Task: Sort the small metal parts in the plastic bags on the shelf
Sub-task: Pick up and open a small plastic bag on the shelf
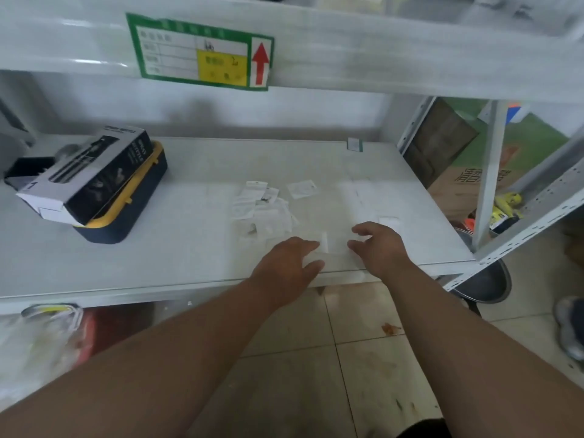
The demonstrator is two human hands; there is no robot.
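At the shelf's (189, 248) front edge we rest our left hand (289, 263) and right hand (380, 245), fingers relaxed, on either side of one bag (328, 245), contents indiscernible, apparently placing it apart; next we must draw another from the mid-shelf pile (262, 210).

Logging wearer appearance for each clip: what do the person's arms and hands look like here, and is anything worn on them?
Both forearms are bare all the way to the frame's bottom edge, with no sleeves in view. The left hand and right hand are gloveless, and no watch, ring, bracelet or marking is visible. A dark strip of clothing shows at the bottom edge; the picture is slightly blurred.
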